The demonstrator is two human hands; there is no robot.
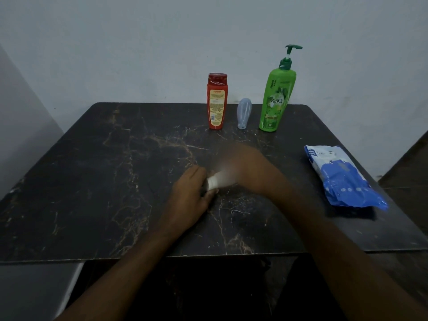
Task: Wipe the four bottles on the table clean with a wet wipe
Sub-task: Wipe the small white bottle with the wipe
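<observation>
Fingers of left hand grip half-hidden bottle; right hand blurred.

One table. Three bottles stand in a row toward one o'clock: one red bottle, one small clear bottle, one green pump bottle. One pack of wipes at three o'clock. Two hands at the centre, left hand and right hand; between them one white wipe and one dark object, mostly hidden.
</observation>
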